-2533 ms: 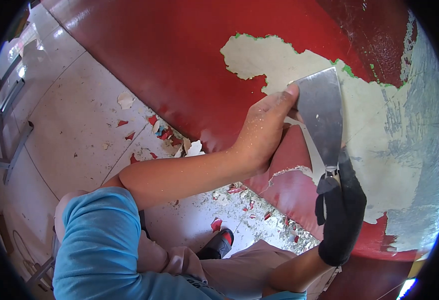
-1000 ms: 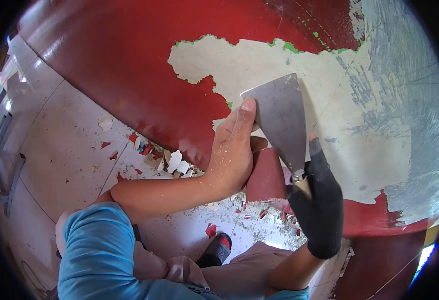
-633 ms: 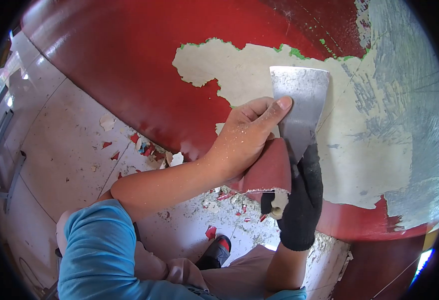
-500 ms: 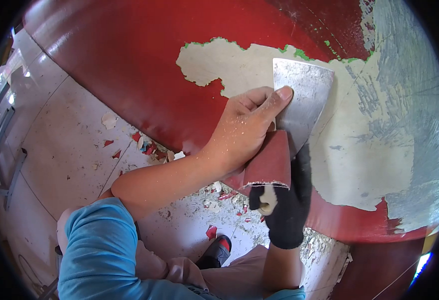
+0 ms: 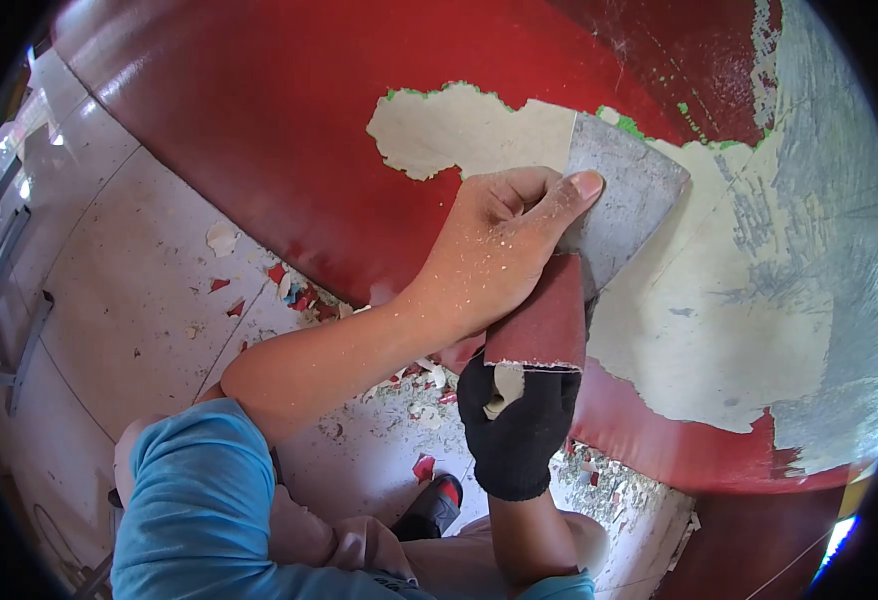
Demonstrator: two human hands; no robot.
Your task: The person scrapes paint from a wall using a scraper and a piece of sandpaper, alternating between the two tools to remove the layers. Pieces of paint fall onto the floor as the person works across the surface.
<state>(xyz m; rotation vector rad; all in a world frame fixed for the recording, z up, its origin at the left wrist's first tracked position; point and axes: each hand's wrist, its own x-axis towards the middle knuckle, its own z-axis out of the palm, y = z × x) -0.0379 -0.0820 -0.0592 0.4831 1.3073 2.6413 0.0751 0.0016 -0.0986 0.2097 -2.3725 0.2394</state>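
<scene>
A wide metal scraper (image 5: 624,195) is held up in front of the stripped wall, its blade tilted to the right. My bare left hand (image 5: 499,235), speckled with pale dust, is closed on the blade's left side, thumb flat on the metal. Under that hand hangs a curled, dull brownish-red sheet (image 5: 539,320) with a ragged pale lower edge. My right hand (image 5: 521,430), in a black glove, is closed below the blade around the scraper's handle, which is mostly hidden by the sheet. A beige piece (image 5: 505,390) shows at the glove.
The curved red surface (image 5: 259,120) has a bare cream patch (image 5: 699,330) with green-edged paint and grey smears at right. Paint flakes (image 5: 429,410) litter the tiled floor (image 5: 109,270). A metal frame (image 5: 24,340) stands at left; my shoe (image 5: 439,500) is below.
The scraper blade has turned clockwise and its top has moved right. My gloved right hand has swung left beneath it. My left hand has shifted slightly right, still on the blade.
</scene>
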